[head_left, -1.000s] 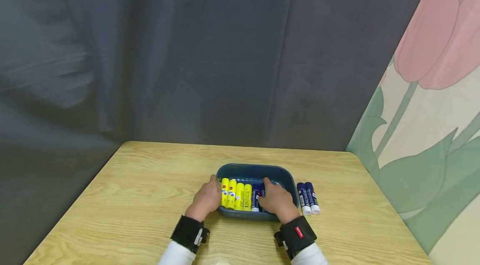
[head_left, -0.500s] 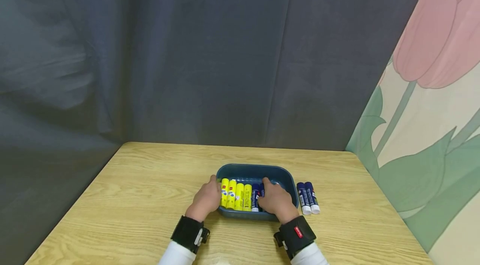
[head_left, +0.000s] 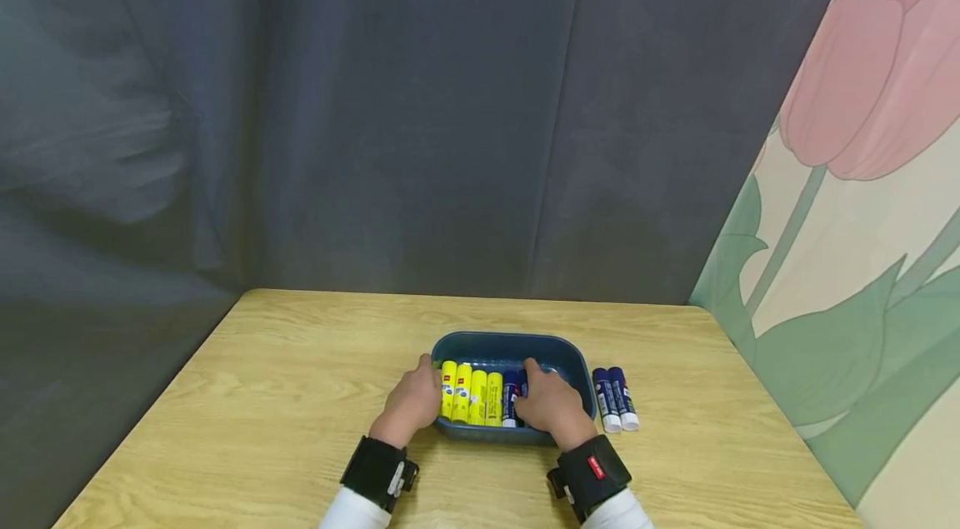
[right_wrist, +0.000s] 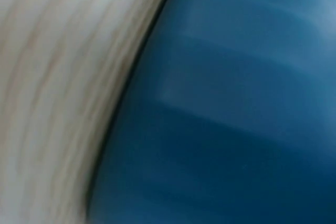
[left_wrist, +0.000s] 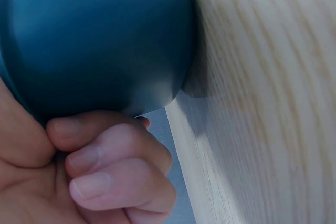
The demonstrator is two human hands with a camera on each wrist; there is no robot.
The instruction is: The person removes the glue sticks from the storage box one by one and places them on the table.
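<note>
A dark blue tray (head_left: 480, 433) sits on the table. My left hand (head_left: 414, 397) grips its left end; the left wrist view shows curled fingers (left_wrist: 121, 182) against the tray's outer wall (left_wrist: 100, 40). Inside lie several yellow glue sticks (head_left: 470, 396) in a row, then a blue glue stick (head_left: 510, 397) with a white end. My right hand (head_left: 553, 404) reaches into the tray's right part and holds another blue glue stick (head_left: 523, 381), mostly hidden by the thumb and palm. In the right wrist view only the blurred tray wall (right_wrist: 226, 103) and wood show.
Two blue-and-white glue sticks (head_left: 615, 400) lie side by side on the wooden table (head_left: 315, 362), just right of the tray. A dark grey curtain (head_left: 420, 112) hangs behind the table's far edge. At the right is a wall with a painted tulip (head_left: 847, 71).
Both hands and the tray stay where they were on the table. The whole head view has shifted slightly.
</note>
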